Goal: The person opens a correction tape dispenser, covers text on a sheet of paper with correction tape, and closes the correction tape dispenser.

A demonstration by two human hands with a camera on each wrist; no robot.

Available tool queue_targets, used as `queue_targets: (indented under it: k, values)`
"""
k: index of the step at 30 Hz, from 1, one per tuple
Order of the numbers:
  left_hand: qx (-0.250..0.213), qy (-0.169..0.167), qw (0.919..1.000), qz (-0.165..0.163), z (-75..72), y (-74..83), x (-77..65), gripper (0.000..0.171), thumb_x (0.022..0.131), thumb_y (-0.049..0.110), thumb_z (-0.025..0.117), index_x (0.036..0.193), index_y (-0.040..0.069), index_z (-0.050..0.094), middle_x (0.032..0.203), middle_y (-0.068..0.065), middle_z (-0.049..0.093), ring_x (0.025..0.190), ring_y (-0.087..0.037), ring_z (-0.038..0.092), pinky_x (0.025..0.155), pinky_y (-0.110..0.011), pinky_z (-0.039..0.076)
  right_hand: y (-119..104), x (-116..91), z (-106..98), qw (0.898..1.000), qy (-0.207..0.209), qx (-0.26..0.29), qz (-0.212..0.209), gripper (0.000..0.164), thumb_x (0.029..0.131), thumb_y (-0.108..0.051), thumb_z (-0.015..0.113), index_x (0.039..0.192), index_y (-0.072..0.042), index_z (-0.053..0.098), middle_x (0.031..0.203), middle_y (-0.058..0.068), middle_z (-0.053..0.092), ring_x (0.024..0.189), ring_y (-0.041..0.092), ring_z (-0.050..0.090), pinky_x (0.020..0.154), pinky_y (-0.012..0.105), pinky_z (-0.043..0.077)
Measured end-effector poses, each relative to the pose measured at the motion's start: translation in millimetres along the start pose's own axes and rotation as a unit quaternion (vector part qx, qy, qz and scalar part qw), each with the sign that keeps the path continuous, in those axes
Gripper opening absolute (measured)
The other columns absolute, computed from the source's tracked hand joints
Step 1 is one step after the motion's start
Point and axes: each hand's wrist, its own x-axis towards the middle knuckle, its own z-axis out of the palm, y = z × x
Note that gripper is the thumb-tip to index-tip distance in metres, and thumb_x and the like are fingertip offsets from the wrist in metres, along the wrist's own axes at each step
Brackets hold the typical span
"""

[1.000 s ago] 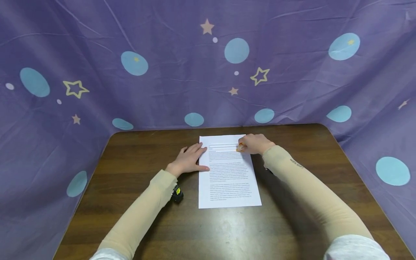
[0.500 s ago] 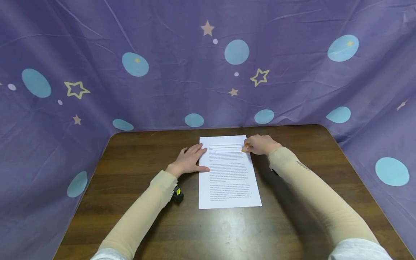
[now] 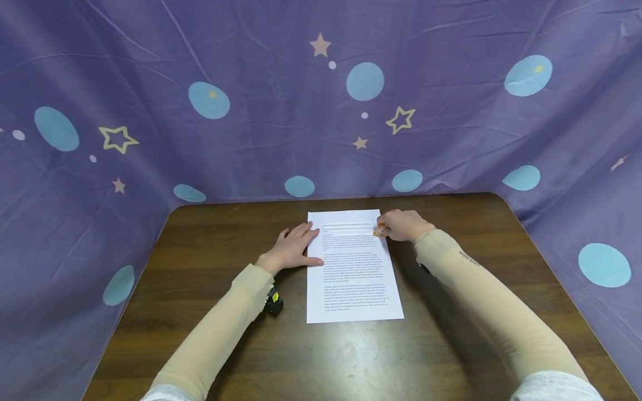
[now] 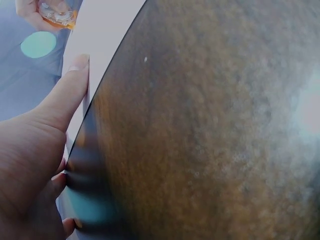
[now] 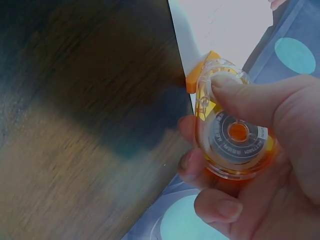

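A printed sheet of paper (image 3: 353,267) lies on the brown wooden table. My left hand (image 3: 291,248) rests flat with spread fingers on its left edge; the thumb (image 4: 75,82) presses the paper in the left wrist view. At the sheet's upper right edge, my right hand (image 3: 405,224) grips an orange, clear-cased correction tape dispenser (image 5: 232,132). The thumb lies over the case and the fingers curl behind it. Its orange tip (image 5: 197,75) points toward the paper, right at the sheet's edge. White strips cross the upper lines of print.
The wooden table (image 3: 225,234) has rounded back corners. Behind it and at both sides hangs a purple curtain (image 3: 281,111) with stars and blue dots. A small black camera (image 3: 273,301) is strapped at the left wrist.
My right hand has moved a little to the right with the correction tape, from over the print to the sheet's right edge. The left hand and paper have stayed put.
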Motion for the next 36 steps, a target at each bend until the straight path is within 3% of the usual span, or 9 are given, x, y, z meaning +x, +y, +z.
queue_targets:
  k: [6, 12, 22, 36]
  values:
    - [-0.009, 0.002, 1.0, -0.002, -1.2, 2.5, -0.3, 0.098, 0.091, 0.06, 0.073, 0.163, 0.008, 0.033, 0.172, -0.019, 0.019, 0.158, -0.038, 0.018, 0.12, -0.071, 0.014, -2.9, -0.7, -0.8, 1.0, -0.005, 0.006, 0.006, 0.015, 0.101, -0.021, 0.069, 0.089, -0.015, 0.064, 0.083, 0.0, 0.061, 0.077, 0.019, 0.053, 0.067, 0.043, 0.047]
    - [-0.009, 0.0, 1.0, -0.004, 0.9, 0.9, -0.1, 0.098, 0.091, 0.061, 0.073, 0.164, 0.009, 0.033, 0.172, -0.017, 0.019, 0.159, -0.037, 0.017, 0.121, -0.07, 0.013, -8.5, 9.4, 2.6, 0.999, -0.015, 0.029, 0.002, 0.012, 0.101, -0.03, 0.07, 0.098, -0.018, 0.068, 0.086, -0.002, 0.061, 0.081, 0.018, 0.054, 0.071, 0.042, 0.048]
    - [-0.011, -0.001, 0.9999, -0.004, -1.3, 1.0, -0.7, 0.099, 0.091, 0.061, 0.072, 0.164, 0.009, 0.032, 0.173, -0.017, 0.018, 0.159, -0.037, 0.015, 0.121, -0.07, 0.012, -39.9, 24.7, 1.9, 0.998, 0.003, 0.042, -0.056, 0.013, 0.1, -0.028, 0.073, 0.102, -0.016, 0.07, 0.086, -0.002, 0.064, 0.08, 0.015, 0.057, 0.071, 0.039, 0.052]
    - [-0.007, -0.004, 1.0, -0.003, -0.1, -0.9, -0.7, 0.098, 0.092, 0.062, 0.071, 0.165, 0.01, 0.031, 0.173, -0.016, 0.016, 0.16, -0.035, 0.015, 0.121, -0.069, 0.012, -76.9, 54.3, 4.7, 0.997, -0.003, 0.021, -0.072, 0.013, 0.1, -0.025, 0.073, 0.108, -0.015, 0.071, 0.095, 0.0, 0.07, 0.087, 0.016, 0.062, 0.079, 0.039, 0.056]
